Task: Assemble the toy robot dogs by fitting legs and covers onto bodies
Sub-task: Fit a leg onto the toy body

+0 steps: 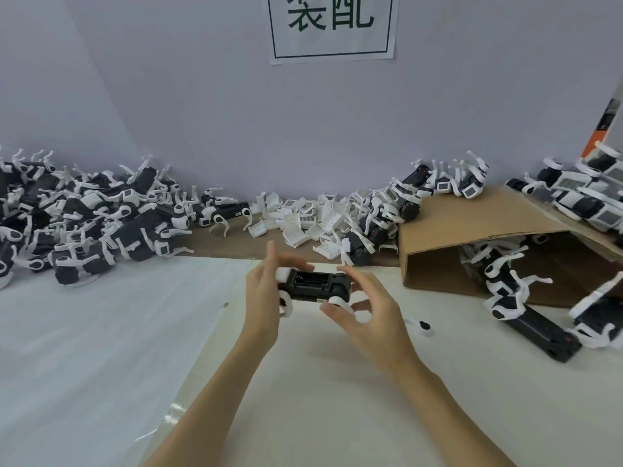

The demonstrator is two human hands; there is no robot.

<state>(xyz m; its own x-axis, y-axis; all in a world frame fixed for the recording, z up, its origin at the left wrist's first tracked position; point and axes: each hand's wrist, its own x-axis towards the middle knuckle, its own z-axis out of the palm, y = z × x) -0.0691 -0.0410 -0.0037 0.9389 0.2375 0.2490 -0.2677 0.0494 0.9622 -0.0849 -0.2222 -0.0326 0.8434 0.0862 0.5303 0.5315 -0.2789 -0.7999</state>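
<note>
Bare white table (pixel 101 348) lies left of and below the left hand (pixel 261 298); less room right of the right hand (pixel 365 315), where a loose white leg (pixel 421 326) lies near, then dog bodies spilling from a tipped cardboard box (pixel 472 230).

Beyond both hands, along the table's far edge: heap of assembled dogs (pixel 84 214) far left, pile of white covers (pixel 303 217) straight ahead, more dogs right. Pale wall (pixel 202 96) behind, with a paper sign (pixel 332 26).

Black dog body (pixel 315 286) held above the table between the hands, open compartment facing up. Left hand grips its left end, fingers curled over the top. Right hand pinches a white leg joint (pixel 338 299) at the body's right end; remaining fingers loosely spread.
</note>
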